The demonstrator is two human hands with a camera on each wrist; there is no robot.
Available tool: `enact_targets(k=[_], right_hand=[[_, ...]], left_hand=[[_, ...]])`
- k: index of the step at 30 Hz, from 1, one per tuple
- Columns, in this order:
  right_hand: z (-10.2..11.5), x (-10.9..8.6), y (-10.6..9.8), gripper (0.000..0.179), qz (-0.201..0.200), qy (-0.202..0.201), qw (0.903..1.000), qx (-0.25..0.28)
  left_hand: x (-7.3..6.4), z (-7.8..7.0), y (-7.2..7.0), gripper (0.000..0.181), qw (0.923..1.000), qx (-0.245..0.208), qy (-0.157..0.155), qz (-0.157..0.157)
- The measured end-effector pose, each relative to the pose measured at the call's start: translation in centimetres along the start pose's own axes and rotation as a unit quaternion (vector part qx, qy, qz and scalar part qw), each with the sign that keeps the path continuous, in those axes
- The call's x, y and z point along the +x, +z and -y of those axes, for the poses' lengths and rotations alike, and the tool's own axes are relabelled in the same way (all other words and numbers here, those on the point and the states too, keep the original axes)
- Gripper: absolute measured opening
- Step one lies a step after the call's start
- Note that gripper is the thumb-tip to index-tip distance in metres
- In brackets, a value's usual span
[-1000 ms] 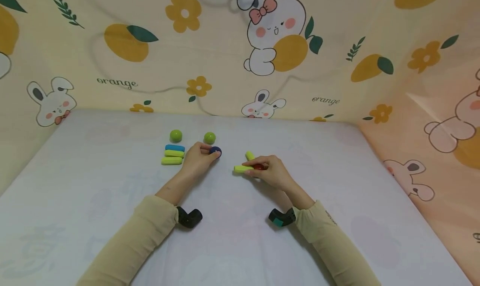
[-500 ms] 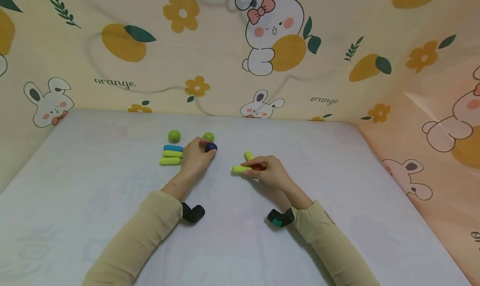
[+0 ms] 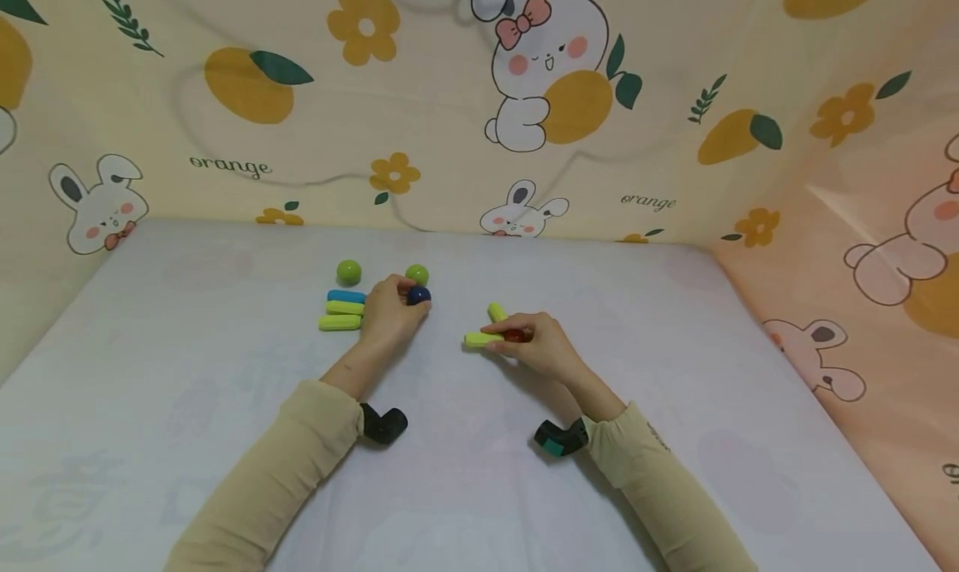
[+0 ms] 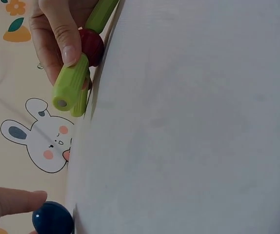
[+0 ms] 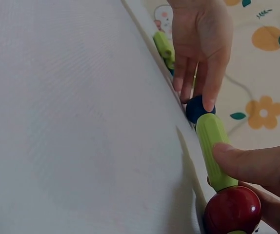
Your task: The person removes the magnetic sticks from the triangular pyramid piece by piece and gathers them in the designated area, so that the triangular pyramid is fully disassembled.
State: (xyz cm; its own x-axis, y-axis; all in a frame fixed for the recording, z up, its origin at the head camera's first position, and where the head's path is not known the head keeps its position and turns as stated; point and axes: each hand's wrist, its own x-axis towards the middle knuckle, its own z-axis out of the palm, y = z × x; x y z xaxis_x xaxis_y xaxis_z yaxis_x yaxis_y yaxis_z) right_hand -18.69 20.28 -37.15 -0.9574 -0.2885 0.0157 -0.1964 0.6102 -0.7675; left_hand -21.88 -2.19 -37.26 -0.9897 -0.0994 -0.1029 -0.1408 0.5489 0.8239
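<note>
White tabletop (image 3: 479,497), glossy dark-blue ball (image 4: 53,219)

Head view softly lit, wrist views dimmer; glints on red ball (image 5: 232,208).

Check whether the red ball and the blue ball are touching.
Apart: the head view shows white tabletop between the red ball and the blue ball.

Toward the white desk's (image 3: 464,505) far edge, two lime balls (image 3: 349,272), a navy ball (image 3: 419,295), a red ball (image 5: 232,209), yellow-green rods (image 3: 340,323) and a blue rod (image 3: 346,296) are showing; beyond it, cream cloth (image 3: 449,110) is bearing white rabbits (image 3: 519,124) and ochre flowers (image 3: 386,176)
</note>
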Motion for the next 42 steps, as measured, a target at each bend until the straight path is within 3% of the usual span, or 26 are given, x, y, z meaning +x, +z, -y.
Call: enact_targets(k=[11, 16, 26, 30, 35, 42], right_hand=[[-0.3, -0.2, 0.0, 0.026, 0.024, -0.015, 0.9996, -0.003], [-0.1, -0.3, -0.3, 0.026, 0.045, -0.047, 0.9979, 0.004], [-0.7, -0.8, -0.4, 0.035, 0.011, -0.084, 0.9959, 0.03], [-1.0, -0.9, -0.6, 0.038, -0.001, -0.073, 0.9969, 0.029], [-0.9, -1.4, -0.9, 0.045, -0.029, -0.024, 0.9993, -0.007], [-0.7, -1.4, -1.0, 0.04, -0.032, 0.02, 0.9985, -0.039]], left_hand=[[-0.6, 0.1, -0.8, 0.049, 0.9993, 0.016, 0.028, 0.017], [-0.9, 0.3, -1.1, 0.05, 0.9985, 0.027, 0.041, 0.024], [-1.9, 0.5, -2.1, 0.054, 0.9973, 0.027, 0.064, 0.024], [-2.2, 0.7, -2.4, 0.054, 0.9973, 0.02, 0.064, 0.03], [-2.5, 0.9, -2.5, 0.054, 0.9976, 0.013, 0.058, 0.035], [-3.1, 1.1, -2.9, 0.05, 0.9959, 0.016, 0.083, 0.031]])
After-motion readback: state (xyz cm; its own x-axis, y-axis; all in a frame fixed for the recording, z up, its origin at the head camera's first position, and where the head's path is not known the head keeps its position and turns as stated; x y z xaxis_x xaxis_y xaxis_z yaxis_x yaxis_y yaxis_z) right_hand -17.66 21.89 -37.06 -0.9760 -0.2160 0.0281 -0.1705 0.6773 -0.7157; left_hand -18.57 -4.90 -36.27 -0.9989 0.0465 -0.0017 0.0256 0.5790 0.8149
